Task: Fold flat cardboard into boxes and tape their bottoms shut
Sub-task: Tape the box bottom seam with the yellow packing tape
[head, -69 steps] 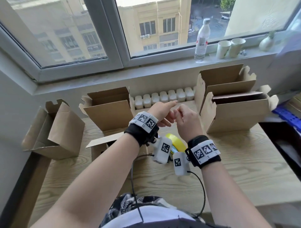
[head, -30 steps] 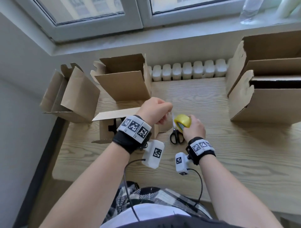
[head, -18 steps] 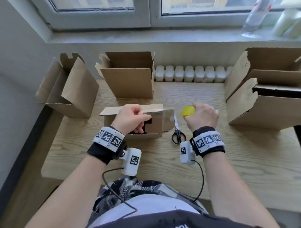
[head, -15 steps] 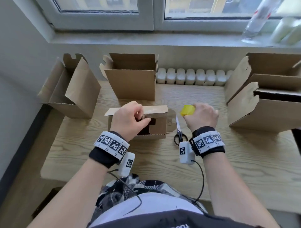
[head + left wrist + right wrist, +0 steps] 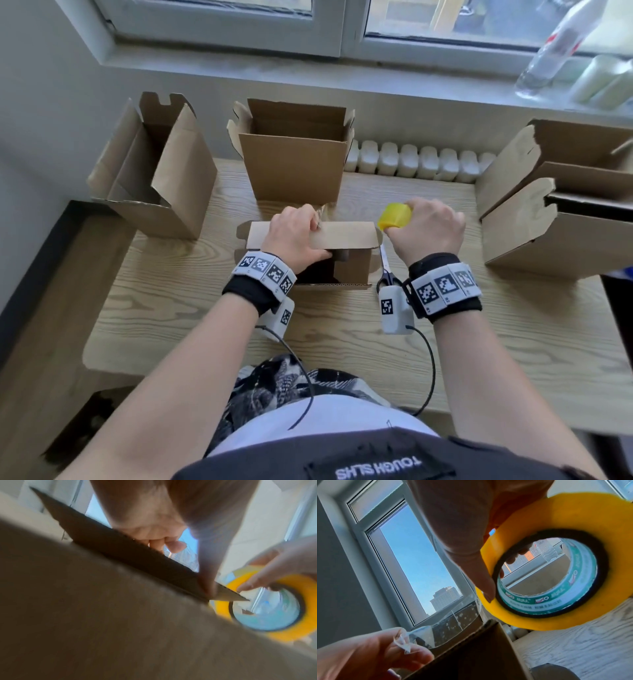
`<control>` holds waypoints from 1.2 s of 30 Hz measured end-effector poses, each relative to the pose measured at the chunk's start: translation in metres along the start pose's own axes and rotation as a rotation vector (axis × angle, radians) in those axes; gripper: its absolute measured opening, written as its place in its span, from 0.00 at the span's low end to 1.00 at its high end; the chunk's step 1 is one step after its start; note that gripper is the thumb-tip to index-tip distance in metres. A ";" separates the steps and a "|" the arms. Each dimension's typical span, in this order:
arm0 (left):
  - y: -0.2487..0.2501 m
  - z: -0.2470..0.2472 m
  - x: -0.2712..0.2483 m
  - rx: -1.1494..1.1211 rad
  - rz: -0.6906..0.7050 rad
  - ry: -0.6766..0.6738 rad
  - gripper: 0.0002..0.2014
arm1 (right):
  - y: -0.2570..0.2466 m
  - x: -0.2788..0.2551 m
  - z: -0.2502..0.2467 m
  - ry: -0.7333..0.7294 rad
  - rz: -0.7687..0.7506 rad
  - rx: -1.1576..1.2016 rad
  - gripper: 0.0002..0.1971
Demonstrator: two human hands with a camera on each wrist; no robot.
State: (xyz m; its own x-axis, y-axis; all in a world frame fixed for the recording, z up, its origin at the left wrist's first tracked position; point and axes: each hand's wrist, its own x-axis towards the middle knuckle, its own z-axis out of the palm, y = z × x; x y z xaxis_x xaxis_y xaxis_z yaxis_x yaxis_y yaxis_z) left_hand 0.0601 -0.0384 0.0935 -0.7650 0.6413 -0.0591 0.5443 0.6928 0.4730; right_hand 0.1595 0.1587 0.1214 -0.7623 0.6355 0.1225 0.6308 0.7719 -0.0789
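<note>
The scissors (image 5: 386, 270) are mostly hidden behind the right wrist camera. The left wrist view is blurred. The bottle (image 5: 556, 51) is cut off by the top edge.

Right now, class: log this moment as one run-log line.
left hand: pinches tape end over box | right hand: holds tape roll | scissors: on table

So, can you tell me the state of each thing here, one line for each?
small box: on its side, bottom not yet taped
left hand: pinches the free tape end, thumb on the box
right hand: holds the yellow tape roll off the table
tape strip: pulled out, stretched over the box
scissors: lying on the table, untouched
middle back box: upright, top flaps open
</note>
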 end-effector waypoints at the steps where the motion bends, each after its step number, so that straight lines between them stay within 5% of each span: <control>1: -0.002 -0.002 0.002 -0.024 -0.004 -0.026 0.29 | -0.002 -0.001 0.001 0.000 0.001 -0.009 0.10; 10: -0.007 0.002 -0.012 0.324 0.089 -0.485 0.70 | -0.003 0.004 0.002 0.021 0.042 0.000 0.13; 12: -0.004 0.007 -0.011 0.325 0.134 -0.415 0.60 | -0.005 0.007 0.001 0.020 0.045 0.015 0.15; 15: -0.003 0.000 -0.003 0.116 0.104 -0.227 0.31 | -0.009 0.010 0.000 0.021 0.036 0.038 0.16; 17: 0.000 -0.015 0.009 0.043 0.105 -0.150 0.23 | -0.012 0.012 -0.004 0.026 0.029 0.060 0.17; 22: 0.013 -0.048 0.051 0.114 0.138 -0.070 0.19 | -0.019 0.021 -0.017 0.091 0.016 0.125 0.19; 25: 0.015 -0.050 0.071 0.067 0.070 -0.136 0.17 | -0.023 0.024 -0.023 0.127 0.005 0.174 0.24; 29: 0.014 -0.040 0.091 0.063 0.030 -0.160 0.15 | -0.029 0.022 -0.025 0.057 -0.031 0.234 0.49; 32: 0.016 -0.037 0.108 0.080 0.035 -0.118 0.15 | -0.035 0.018 -0.024 -0.131 -0.041 0.231 0.66; 36: 0.012 -0.035 0.127 0.013 -0.033 -0.101 0.16 | -0.045 0.012 -0.012 -0.218 -0.051 0.209 0.77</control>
State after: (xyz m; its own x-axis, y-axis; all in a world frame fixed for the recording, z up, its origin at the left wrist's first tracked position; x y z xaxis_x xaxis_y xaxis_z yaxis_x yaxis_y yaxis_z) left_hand -0.0426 0.0399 0.1220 -0.7444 0.6475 -0.1633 0.5241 0.7181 0.4579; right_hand 0.1238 0.1315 0.1379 -0.8196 0.5671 -0.0822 0.5647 0.7752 -0.2831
